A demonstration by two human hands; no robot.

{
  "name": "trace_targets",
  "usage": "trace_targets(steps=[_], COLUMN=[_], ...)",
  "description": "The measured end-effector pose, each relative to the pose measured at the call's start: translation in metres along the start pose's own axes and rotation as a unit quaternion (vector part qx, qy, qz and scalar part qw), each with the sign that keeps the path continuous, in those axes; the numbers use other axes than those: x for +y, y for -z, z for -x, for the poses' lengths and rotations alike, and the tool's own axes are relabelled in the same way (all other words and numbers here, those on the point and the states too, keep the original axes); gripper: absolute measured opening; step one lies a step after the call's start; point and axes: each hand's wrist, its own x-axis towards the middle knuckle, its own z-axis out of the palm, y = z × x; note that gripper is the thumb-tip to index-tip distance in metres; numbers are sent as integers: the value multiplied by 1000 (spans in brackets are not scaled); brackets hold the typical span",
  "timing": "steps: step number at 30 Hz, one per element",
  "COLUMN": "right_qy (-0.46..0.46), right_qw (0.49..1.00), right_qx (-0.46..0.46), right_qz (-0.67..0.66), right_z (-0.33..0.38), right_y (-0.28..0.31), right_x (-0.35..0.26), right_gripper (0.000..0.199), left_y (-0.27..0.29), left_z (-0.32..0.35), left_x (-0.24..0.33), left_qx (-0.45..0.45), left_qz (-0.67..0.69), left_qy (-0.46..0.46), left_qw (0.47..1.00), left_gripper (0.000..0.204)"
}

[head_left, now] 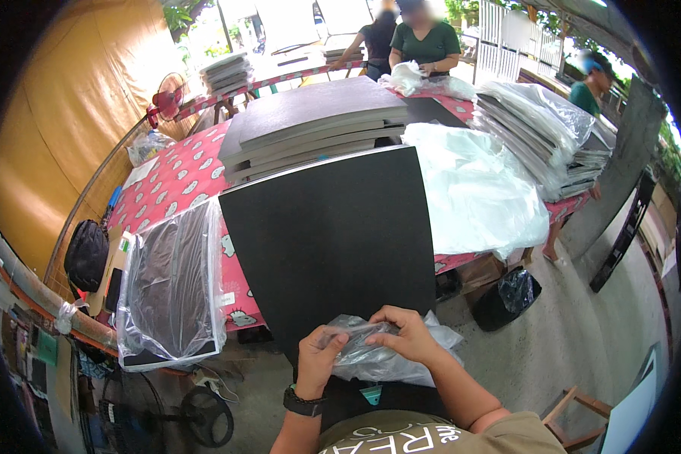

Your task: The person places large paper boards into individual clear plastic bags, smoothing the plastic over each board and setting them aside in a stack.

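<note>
Close to my body, my left hand [321, 356] and my right hand [405, 333] both pinch a clear plastic bag [378, 363], gathered and crumpled between them. Directly beyond the hands a large black board [329, 234] leans up against the table edge, and the bag overlaps its lower end. Behind that board lies a stack of similar dark boards [318, 121] with pale edges. To the left, a dark panel wrapped in clear plastic [172, 284] rests over the table's front edge. White plastic sheets [477, 189] are spread out to the right of the black board.
The pink patterned tablecloth [181, 170] covers the table. Plastic-wrapped panels [537, 129] are piled at the far right. A black bin [507, 299] stands on the floor, and a wooden stool [579, 416] is at lower right. Other people [424, 45] work at the back.
</note>
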Motion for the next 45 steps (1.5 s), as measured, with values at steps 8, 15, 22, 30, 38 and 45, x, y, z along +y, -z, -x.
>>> trace_targets(steps=[8,15,22,30,38,45], right_qy=[57,-8,21,-17,87,-83], right_qw=[996,997,992,992,977,867], right_qx=[1,79,122,116,-134,-11], right_qz=[72,12,18,42,-141,-492], right_z=[3,9,7,12,3,-8], right_y=[-9,-22,-31,-33,-22,16], right_x=[4,8,5,32,29,15], right_gripper=[10,8,11,13,18,14], left_y=[-7,6,1,5,38,91], left_z=[2,6,17,17,25,33], left_x=[-10,-22,-22,-14,-20,-36], left_qx=[-25,-21,-31,46,-30,-56], left_qz=[39,264,345,365,251,-56], left_qy=[42,65,101,218,48,186], left_qw=[998,962,933,904,966,979], left_gripper=[18,24,23,36,34,42])
